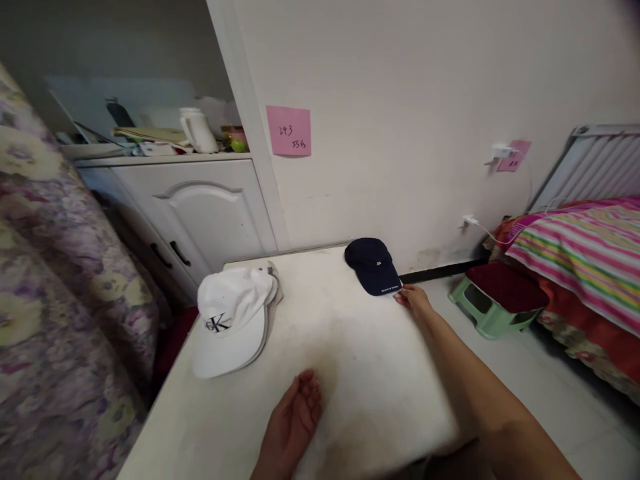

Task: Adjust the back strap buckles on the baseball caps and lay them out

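A dark navy cap (pixel 373 265) lies at the far right corner of the white table (pixel 350 360). My right hand (pixel 414 300) reaches out to it, and its fingertips touch the brim's edge; I cannot see whether they pinch it. A white cap with a black "CK" logo (pixel 231 319) rests on the table's left side, stacked on at least one more cap. My left hand (pixel 295 417) lies on the table near the front, fingers loosely curled, holding nothing.
A white cabinet (pixel 195 213) stands behind the table with a jug (pixel 199 130) and clutter on top. A pink note (pixel 289 131) hangs on the wall. A green stool (pixel 493 300) and a striped bed (pixel 585 260) sit to the right. Floral fabric (pixel 60 300) fills the left.
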`<action>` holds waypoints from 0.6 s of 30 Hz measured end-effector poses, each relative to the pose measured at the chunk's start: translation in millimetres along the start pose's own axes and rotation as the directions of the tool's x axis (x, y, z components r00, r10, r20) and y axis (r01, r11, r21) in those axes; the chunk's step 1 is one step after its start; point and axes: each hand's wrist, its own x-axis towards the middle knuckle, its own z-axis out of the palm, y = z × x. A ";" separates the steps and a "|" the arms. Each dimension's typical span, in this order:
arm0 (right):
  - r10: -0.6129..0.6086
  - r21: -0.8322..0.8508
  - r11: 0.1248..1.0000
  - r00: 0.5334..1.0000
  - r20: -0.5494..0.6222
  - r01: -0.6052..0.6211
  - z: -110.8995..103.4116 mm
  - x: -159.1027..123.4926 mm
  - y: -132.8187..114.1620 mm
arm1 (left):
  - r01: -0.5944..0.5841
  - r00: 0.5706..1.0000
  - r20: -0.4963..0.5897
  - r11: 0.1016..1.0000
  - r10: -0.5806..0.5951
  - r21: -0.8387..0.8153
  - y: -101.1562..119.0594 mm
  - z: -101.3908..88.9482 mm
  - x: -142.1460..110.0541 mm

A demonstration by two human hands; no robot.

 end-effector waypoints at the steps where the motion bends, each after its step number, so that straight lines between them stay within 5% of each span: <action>1: -0.004 0.007 1.000 1.000 0.012 0.004 -1.9 -3.1 0.6 | 0.005 1.000 0.011 1.000 -0.005 -0.003 -0.2 0.2 -0.2; 18: -0.065 0.182 0.983 0.970 0.234 0.022 22.4 -30.2 25.7 | -0.011 1.000 0.004 1.000 0.011 0.019 0.0 2.4 1.8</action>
